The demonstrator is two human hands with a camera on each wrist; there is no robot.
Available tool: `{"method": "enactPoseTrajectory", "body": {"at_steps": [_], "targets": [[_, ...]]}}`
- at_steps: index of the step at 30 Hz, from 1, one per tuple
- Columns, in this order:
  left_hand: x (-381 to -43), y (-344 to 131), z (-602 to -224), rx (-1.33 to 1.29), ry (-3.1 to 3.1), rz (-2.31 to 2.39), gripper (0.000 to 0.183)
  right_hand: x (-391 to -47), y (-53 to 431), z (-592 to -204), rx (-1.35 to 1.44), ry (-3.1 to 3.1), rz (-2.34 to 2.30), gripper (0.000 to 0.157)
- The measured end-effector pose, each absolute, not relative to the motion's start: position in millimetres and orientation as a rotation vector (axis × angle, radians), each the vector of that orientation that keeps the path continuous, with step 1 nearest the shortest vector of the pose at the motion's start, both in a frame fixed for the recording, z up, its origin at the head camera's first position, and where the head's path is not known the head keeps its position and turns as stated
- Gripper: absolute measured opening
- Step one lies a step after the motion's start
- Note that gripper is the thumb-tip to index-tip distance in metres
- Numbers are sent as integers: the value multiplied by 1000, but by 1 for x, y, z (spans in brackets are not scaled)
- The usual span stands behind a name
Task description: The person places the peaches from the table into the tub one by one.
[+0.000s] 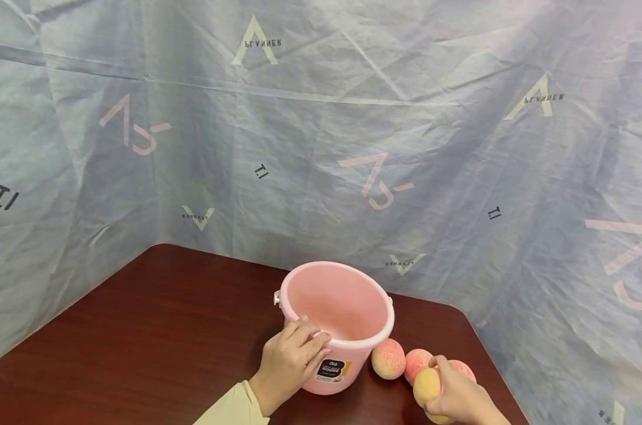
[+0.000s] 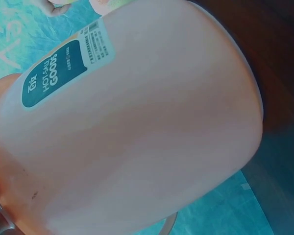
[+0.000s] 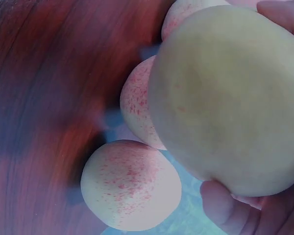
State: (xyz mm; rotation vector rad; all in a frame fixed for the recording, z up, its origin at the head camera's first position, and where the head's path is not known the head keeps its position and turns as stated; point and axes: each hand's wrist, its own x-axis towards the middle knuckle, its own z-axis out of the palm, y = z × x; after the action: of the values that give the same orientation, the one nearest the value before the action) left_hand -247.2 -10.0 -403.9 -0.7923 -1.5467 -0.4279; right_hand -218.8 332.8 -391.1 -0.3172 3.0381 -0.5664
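A pink plastic bucket (image 1: pixel 347 301) stands on the table with its mouth tipped toward me, a dark label on its side. My left hand (image 1: pixel 290 361) grips the near left of its rim, fingers over the edge. In the left wrist view the bucket wall (image 2: pixel 152 127) fills most of the picture. To the right of the bucket, my right hand (image 1: pixel 456 392) holds a yellowish peach (image 1: pixel 426 386) between thumb and fingers. This held peach (image 3: pixel 230 103) looms large in the right wrist view, partly covering other peaches behind it.
A pink-red peach (image 1: pixel 388 359) lies close against the bucket's right side. Beside it sits another peach (image 1: pixel 417 364), and one more peach (image 1: pixel 464 370) shows behind my right hand. The dark red table (image 1: pixel 140 336) ends at a grey printed cloth (image 1: pixel 299 130) hanging behind it.
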Motion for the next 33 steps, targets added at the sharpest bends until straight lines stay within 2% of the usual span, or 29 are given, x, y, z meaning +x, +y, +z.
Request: {"method": "enactPoseTrajectory", "body": {"at_steps": [3, 12, 23, 33], "targets": [[-247, -11, -403, -793, -1545, -433, 32, -218, 330, -390, -247, 3058, -582, 67], [-245, -12, -403, -781, -1569, -415, 34, -212, 327, -390, -293, 3311, -403, 65], [-245, -10, -403, -786, -1557, -415, 32, -210, 324, -388, -241, 3399, -507, 68], [-246, -11, -402, -777, -1555, -409, 33, -215, 324, -394, -343, 3654, -559, 66]]}}
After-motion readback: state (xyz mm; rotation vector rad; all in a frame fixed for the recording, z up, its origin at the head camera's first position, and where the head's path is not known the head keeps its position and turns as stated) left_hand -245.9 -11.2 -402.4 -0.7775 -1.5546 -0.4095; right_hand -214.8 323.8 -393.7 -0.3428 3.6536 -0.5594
